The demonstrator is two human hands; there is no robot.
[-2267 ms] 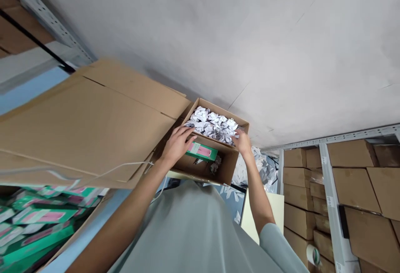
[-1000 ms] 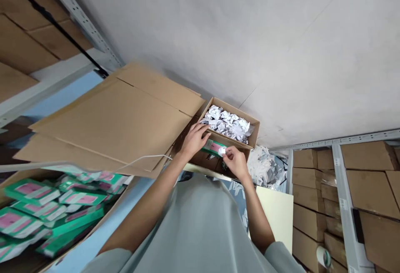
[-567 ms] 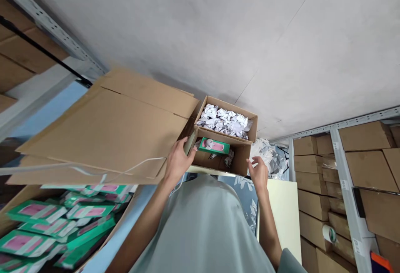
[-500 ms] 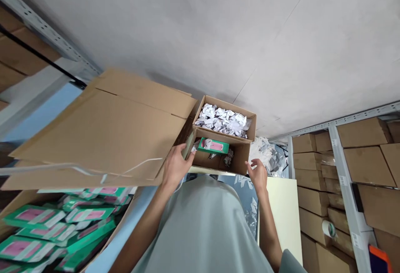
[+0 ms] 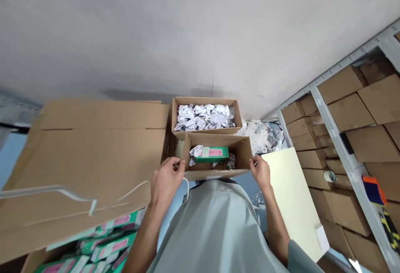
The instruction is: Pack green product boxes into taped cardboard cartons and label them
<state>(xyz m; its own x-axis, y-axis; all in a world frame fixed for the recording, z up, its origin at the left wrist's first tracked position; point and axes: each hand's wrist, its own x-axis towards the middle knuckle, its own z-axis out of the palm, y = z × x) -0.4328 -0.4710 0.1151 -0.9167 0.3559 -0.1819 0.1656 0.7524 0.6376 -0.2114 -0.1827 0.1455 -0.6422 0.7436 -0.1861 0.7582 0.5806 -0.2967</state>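
An open cardboard box (image 5: 217, 139) is directly in front of my body. Inside it lies a green-and-pink packet (image 5: 215, 153), with crumpled white paper (image 5: 196, 151) at its left end and another wad (image 5: 231, 161) at its right. My left hand (image 5: 168, 178) pinches the box's left side near the front corner. On the opposite side, my right hand (image 5: 261, 172) has thumb and fingers closed on the right wall. Just behind stands a second open cardboard box (image 5: 206, 131), filled with crumpled white paper (image 5: 206, 116).
Large flat cardboard sheets (image 5: 103, 156) lie at left, above a carton of green-and-pink packets (image 5: 115, 244). A pale board (image 5: 290, 194) is at right, near a heap of white scraps (image 5: 264, 135). Shelves (image 5: 331, 119) of cardboard boxes line the right; a wall (image 5: 200, 35) rises behind.
My right hand, loosely open at the box's corner before, now grips its side. My left hand has closed on the left side. The box sits farther from the paper-filled one, and the view has turned.
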